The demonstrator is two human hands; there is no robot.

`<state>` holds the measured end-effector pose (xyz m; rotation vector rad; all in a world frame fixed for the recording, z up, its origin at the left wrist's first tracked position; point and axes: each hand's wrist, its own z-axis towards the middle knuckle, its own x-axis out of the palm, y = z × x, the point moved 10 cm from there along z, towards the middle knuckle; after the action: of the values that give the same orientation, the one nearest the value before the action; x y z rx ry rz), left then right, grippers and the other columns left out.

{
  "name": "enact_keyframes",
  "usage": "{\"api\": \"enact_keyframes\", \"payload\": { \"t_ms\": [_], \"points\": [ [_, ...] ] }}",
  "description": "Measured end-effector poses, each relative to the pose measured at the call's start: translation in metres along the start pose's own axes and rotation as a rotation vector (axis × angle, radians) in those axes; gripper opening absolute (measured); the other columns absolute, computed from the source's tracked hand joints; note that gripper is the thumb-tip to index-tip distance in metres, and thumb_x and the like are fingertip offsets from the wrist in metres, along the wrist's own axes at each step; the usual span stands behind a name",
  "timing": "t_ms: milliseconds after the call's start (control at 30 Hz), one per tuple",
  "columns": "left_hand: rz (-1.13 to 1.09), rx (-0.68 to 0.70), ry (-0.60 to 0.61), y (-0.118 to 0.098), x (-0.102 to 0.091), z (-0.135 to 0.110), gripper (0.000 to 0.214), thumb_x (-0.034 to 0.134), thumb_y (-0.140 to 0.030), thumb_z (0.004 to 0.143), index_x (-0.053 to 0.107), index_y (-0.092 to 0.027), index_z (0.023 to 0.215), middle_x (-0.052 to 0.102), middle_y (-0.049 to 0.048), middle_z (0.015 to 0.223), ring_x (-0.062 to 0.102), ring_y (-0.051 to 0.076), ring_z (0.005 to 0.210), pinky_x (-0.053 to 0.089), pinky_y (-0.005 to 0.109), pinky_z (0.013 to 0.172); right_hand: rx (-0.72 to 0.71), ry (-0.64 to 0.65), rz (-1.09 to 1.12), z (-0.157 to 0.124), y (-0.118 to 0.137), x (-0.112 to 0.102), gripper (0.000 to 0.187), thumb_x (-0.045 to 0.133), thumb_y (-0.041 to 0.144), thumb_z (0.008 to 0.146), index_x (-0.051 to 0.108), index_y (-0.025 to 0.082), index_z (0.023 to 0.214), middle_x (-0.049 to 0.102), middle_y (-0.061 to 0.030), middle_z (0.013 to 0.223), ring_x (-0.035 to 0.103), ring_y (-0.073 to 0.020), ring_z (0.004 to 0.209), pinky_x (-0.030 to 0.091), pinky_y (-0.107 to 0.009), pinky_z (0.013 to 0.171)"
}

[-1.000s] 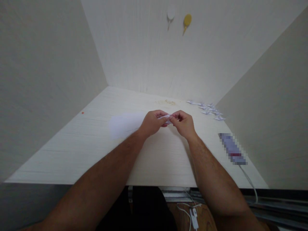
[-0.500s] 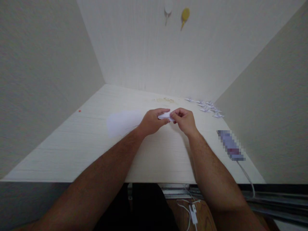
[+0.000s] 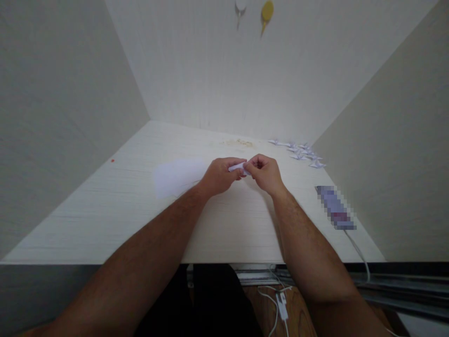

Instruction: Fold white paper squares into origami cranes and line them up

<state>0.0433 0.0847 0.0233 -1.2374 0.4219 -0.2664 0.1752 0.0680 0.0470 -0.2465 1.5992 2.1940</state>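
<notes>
A small folded piece of white paper [image 3: 237,167] is held between both hands over the middle of the pale table. My left hand [image 3: 221,176] grips its left side, thumb below and fingers above. My right hand [image 3: 264,171] pinches the right end between thumb and fingertips, which hide that end. The paper's exact folded shape is too small to make out. Just left of my left hand lies a stack of white paper sheets [image 3: 175,177], partly behind my forearm.
Several folded white paper figures [image 3: 298,152] stand at the back right. A blurred-out phone-like device [image 3: 335,207] with a cable [image 3: 359,250] lies at the right edge. Walls enclose the table [image 3: 231,224] on three sides. A power strip [image 3: 281,305] is on the floor below.
The view has shifted slightly. Both hands still hold the paper, which now shows narrower and tilted, with my left thumb closer to my right fingertips.
</notes>
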Motion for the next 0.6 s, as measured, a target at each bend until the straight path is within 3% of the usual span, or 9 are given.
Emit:
{"api": "enact_keyframes", "payload": {
  "t_ms": [167,400,600],
  "points": [
    [-0.098,-0.046,-0.031,0.005,-0.003,0.001,0.039,0.068,-0.037,0.079,0.072,-0.012,0.11,0.075,0.0111,0.091,0.072,0.02,0.079,0.06,0.031,0.071,0.043,0.039,0.053,0.0,-0.004,0.003,0.024,0.071,0.039,0.072,0.062,0.017,0.068,0.059,0.0018,0.054,0.049,-0.0088,0.045,0.037,-0.022,0.045],
    [-0.181,-0.161,-0.076,0.013,-0.007,0.001,0.03,0.067,-0.026,0.079,0.073,-0.009,0.103,0.075,0.0108,0.083,0.071,0.018,0.073,0.059,0.029,0.065,0.11,0.087,0.098,0.001,-0.01,0.006,0.027,0.071,0.041,0.07,0.062,0.016,0.067,0.059,0.0012,0.049,0.05,-0.0092,0.042,0.037,-0.022,0.043],
    [-0.198,-0.259,-0.111,0.02,-0.01,0.0,0.026,0.064,-0.02,0.078,0.073,-0.009,0.1,0.074,0.0102,0.08,0.072,0.019,0.071,0.059,0.029,0.063,0.021,0.105,0.14,0.001,0.001,0.002,0.019,0.067,0.036,0.074,0.063,0.018,0.08,0.059,0.0036,0.056,0.052,-0.0094,0.046,0.039,-0.022,0.045]
  ]
}}
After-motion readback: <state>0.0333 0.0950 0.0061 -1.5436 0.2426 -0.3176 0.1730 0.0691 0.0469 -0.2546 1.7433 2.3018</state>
